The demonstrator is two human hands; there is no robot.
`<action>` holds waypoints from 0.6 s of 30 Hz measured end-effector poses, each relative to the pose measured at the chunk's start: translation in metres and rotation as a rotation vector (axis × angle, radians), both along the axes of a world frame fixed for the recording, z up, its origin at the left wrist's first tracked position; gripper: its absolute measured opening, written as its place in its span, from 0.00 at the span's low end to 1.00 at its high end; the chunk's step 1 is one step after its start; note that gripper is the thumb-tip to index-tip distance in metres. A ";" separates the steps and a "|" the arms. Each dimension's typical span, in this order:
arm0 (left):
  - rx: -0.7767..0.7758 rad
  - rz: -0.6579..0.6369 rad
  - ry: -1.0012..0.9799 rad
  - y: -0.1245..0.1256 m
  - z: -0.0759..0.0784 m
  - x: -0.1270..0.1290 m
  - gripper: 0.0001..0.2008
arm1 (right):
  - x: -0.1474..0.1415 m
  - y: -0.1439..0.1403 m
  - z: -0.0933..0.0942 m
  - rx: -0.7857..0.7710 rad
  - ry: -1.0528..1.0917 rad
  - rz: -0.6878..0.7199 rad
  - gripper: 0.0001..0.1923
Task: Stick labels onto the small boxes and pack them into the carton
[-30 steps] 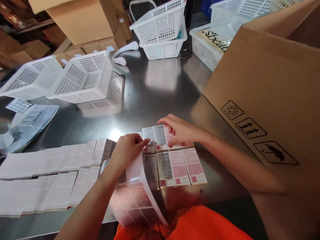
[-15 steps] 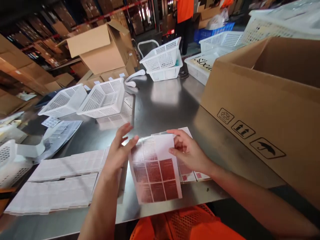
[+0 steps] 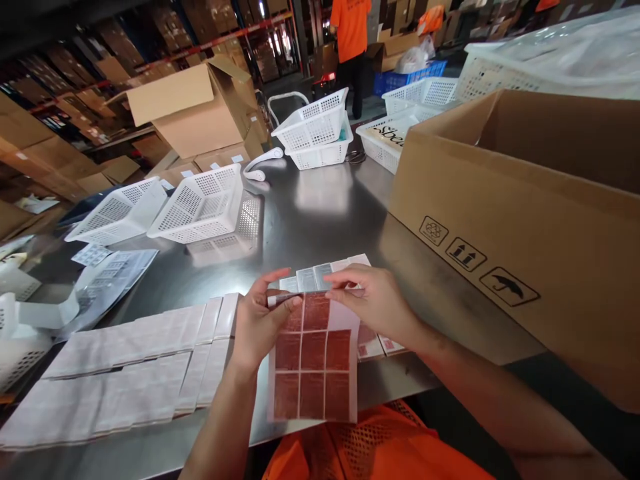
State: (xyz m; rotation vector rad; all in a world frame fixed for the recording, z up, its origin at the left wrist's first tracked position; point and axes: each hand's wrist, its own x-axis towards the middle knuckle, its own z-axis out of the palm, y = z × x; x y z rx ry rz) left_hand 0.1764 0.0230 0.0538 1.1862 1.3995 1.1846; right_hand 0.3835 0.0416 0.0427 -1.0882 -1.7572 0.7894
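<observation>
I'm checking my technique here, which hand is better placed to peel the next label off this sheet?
Probably the right hand: its fingertips pinch the top edge of the label sheet, beside the small boxes. The left hand grips the sheet's left side, steadying it.

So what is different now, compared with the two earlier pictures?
The label sheet was lifted off the small boxes and now hangs upright in front of the person. The left hand, open half a second ago, now pinches its top edge, and the right hand pinches the same edge. The white baskets, the cardboard box and the flat white stacks did not move.
</observation>
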 end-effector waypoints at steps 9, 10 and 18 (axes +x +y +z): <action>-0.005 0.109 -0.038 -0.006 -0.007 0.014 0.28 | -0.011 -0.008 -0.021 0.231 -0.003 -0.194 0.08; -0.001 0.107 -0.052 -0.005 -0.009 0.015 0.28 | -0.013 -0.010 -0.023 0.254 0.001 -0.225 0.08; 0.003 0.151 -0.021 -0.002 -0.013 0.020 0.25 | -0.018 -0.011 -0.031 0.263 -0.087 -0.281 0.06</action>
